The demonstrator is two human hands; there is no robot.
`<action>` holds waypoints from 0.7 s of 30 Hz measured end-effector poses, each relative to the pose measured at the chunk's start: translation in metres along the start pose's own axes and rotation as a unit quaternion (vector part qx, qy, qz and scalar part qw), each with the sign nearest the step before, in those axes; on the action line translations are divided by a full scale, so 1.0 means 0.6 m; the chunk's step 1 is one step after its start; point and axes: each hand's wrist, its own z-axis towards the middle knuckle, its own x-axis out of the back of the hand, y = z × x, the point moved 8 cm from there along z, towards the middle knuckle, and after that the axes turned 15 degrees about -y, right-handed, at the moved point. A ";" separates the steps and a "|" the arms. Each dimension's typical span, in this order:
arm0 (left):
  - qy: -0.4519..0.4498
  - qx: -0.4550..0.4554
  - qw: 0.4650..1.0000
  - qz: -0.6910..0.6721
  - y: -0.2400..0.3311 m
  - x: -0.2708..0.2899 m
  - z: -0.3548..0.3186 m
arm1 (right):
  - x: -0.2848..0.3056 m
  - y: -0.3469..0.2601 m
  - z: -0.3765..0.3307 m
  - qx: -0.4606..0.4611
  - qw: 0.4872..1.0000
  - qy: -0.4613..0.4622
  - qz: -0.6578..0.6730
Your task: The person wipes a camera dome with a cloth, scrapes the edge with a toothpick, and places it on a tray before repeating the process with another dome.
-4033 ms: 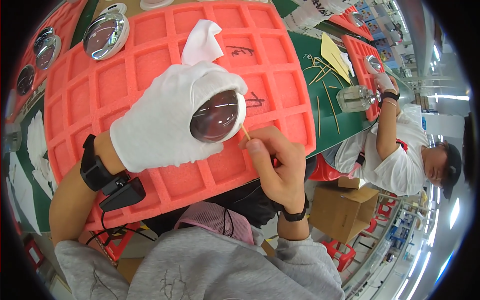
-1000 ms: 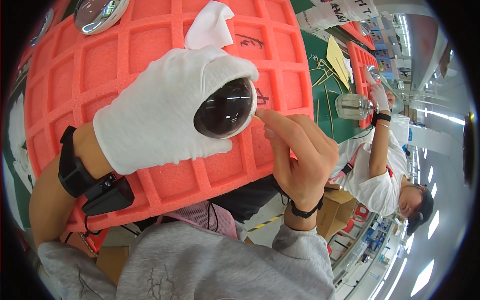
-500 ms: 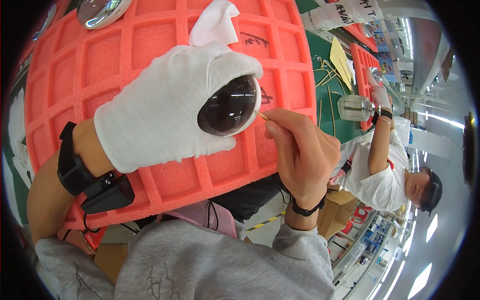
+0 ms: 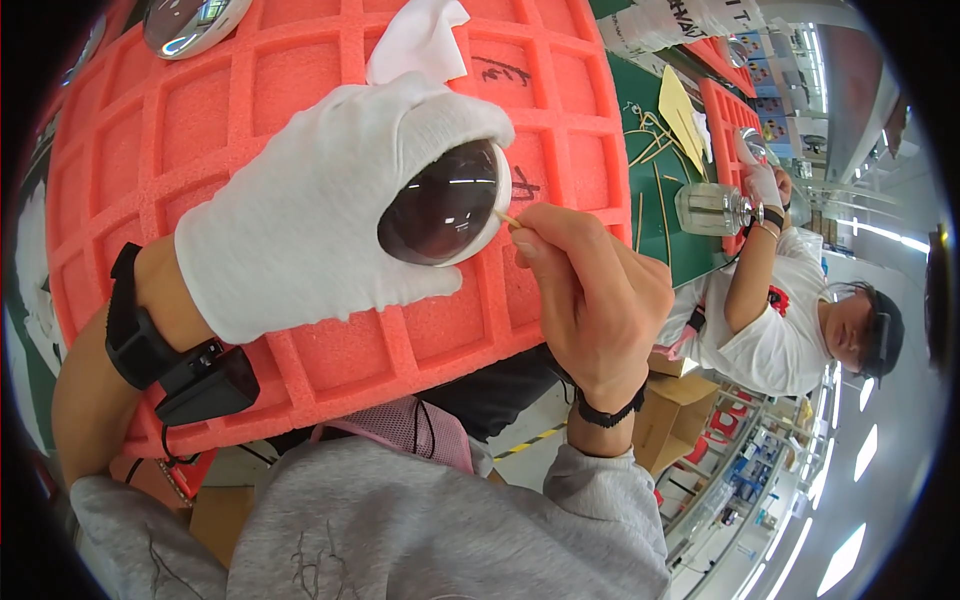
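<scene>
My left hand (image 4: 330,205), in a white glove, is closed around a round, dark, glossy glass lens (image 4: 437,205) with a white rim. The lens sits tilted, its shiny face toward my right hand. Bare and pinched, my right hand (image 4: 600,300) grips a thin wooden stick (image 4: 508,219) between thumb and forefinger. The stick's tip touches the white rim at the lens's right side. Beneath both hands lies a red foam tray (image 4: 330,360) with square pockets. A white cloth (image 4: 418,40) rests on the tray just beyond my gloved hand.
Another large glass lens (image 4: 195,22) sits at the tray's far left. On the green mat (image 4: 652,240) to the right are loose wooden sticks (image 4: 668,215), a yellow paper (image 4: 682,120) and a glass jar (image 4: 705,210). A co-worker (image 4: 775,310) in a white shirt handles another lens beside it.
Both my hands, with the lens and stick, have shifted slightly left in the picture; the tray has too. The stick stays at the rim. The co-worker's head and arms have moved a little.
</scene>
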 end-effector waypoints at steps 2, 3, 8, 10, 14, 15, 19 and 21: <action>0.001 0.006 1.000 -0.001 0.001 -0.001 -0.003 | -0.001 -0.003 0.000 -0.003 1.000 -0.001 0.000; 0.001 0.011 1.000 -0.004 0.000 -0.001 -0.004 | -0.002 -0.004 0.000 -0.008 1.000 -0.003 0.000; -0.008 0.020 1.000 -0.004 -0.003 -0.003 -0.003 | -0.004 -0.003 0.001 -0.009 1.000 -0.015 -0.005; -0.011 0.021 1.000 -0.004 -0.002 -0.002 0.000 | -0.003 0.000 0.002 -0.007 1.000 -0.013 -0.003; -0.016 0.024 0.999 0.013 0.001 -0.001 0.001 | 0.000 -0.005 0.009 0.016 1.000 -0.011 0.010; -0.018 0.021 0.999 0.030 0.003 -0.002 0.002 | 0.002 -0.010 0.012 0.031 0.999 -0.012 0.018; -0.004 0.024 1.000 -0.014 -0.001 -0.004 0.000 | 0.002 0.009 0.008 -0.031 0.998 -0.002 0.055; 0.008 0.027 0.999 -0.041 -0.003 0.001 0.000 | 0.000 0.021 0.001 -0.064 0.996 0.006 0.068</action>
